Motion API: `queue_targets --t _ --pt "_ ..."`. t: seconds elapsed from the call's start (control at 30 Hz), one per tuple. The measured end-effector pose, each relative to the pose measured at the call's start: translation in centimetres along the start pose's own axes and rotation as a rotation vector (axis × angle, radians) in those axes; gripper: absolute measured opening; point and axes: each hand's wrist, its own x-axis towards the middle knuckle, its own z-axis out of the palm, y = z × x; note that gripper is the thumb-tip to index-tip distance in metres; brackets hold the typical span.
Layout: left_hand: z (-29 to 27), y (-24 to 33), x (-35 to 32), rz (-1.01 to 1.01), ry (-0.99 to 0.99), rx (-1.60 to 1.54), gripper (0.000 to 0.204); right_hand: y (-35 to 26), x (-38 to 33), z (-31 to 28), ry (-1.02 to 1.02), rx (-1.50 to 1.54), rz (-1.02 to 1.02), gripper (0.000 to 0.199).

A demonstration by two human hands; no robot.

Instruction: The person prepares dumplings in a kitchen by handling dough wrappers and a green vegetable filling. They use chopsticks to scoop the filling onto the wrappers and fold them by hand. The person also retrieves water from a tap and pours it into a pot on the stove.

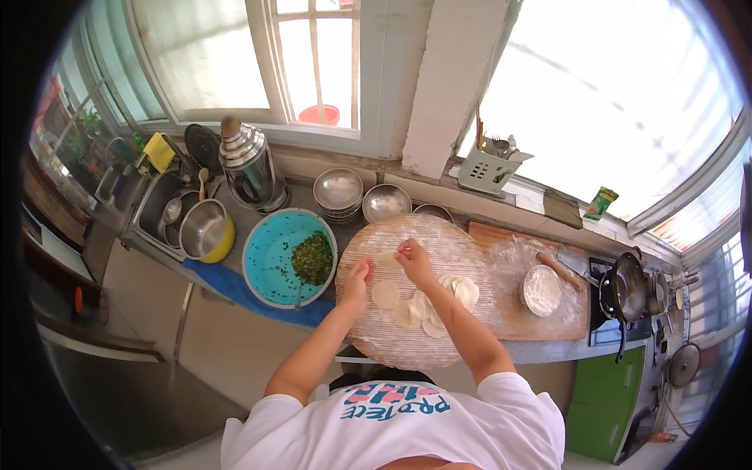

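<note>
A round, ridged, floured board [362, 333] lies under both hands. My right hand [413, 262] pinches the edge of a thin, pale dough wrapper [387, 258] near the far part of the board. At the board's left side my left hand [358, 280] has its fingers loosely extended, close to the wrapper; no gripped object shows in it. One flat dough wrapper [385, 294] lies by itself between my forearms. Several overlapping dough wrappers [407, 315] are spread to its right, partly hidden by my right forearm.
Left of the board stands a turquoise basin [265, 262] with chopped green filling [312, 260]. Behind are metal bowls [338, 188] and a thermos [249, 168]. To the right, a wooden board [501, 274] carries a flour bowl [541, 291] and a rolling pin [558, 271]; a wok [629, 286] sits beyond.
</note>
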Motion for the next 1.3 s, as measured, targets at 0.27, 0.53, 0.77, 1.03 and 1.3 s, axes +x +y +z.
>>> queue_targets --t 0.27,0.53,0.77,1.03,1.3 --pt "3.3 0.6 -1.7 -0.306 -0.356 -0.614 0.050 -1.9 -4.0 -0.1 0.032 0.231 -0.007 0.012" --pt "3.8 0.8 -2.0 -0.322 -0.318 -0.549 0.044 -3.0 -6.2 -4.8 0.080 -0.577 0.052 0.026" --pt "4.5 1.7 -0.9 -0.359 -0.371 -0.479 0.037 -2.6 -10.9 -5.3 0.377 -0.476 -0.345 0.014" --pt "8.1 -0.5 -2.5 -0.535 -0.531 -0.410 0.034 -2.5 -16.1 -4.9 0.544 -0.185 -0.238 0.043" --pt "10.2 -5.5 -2.5 -0.438 -0.444 -0.219 0.033 0.7 -19.1 -5.4 0.592 -0.126 -0.075 0.040"
